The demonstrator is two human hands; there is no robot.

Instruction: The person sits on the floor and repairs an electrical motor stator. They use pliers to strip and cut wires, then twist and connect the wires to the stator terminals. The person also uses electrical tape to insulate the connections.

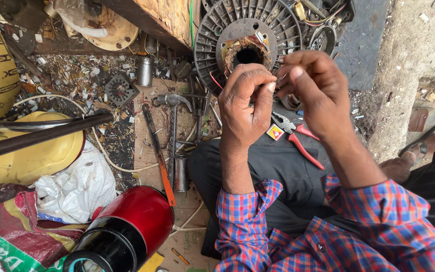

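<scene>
A round grey finned motor body (212, 45) with copper windings around its central hole stands in front of me. My left hand (245, 108) and my right hand (315, 93) are raised before it, fingertips pinched together on a thin wire (278, 80) coming from the windings. Red-handled pliers (298, 138) lie on my dark trouser leg below my hands, beside a small red and yellow packet (275, 132). Both arms wear red and blue checked sleeves.
A hammer (171, 100), a file with an orange handle (158, 153), screwdrivers and metal sleeves lie on cardboard at the left. A red cylinder (129, 226), white plastic bag (76, 186), yellow casing (31, 156) and dark pipe (36, 136) crowd the left. Sandals (426, 136) lie at right.
</scene>
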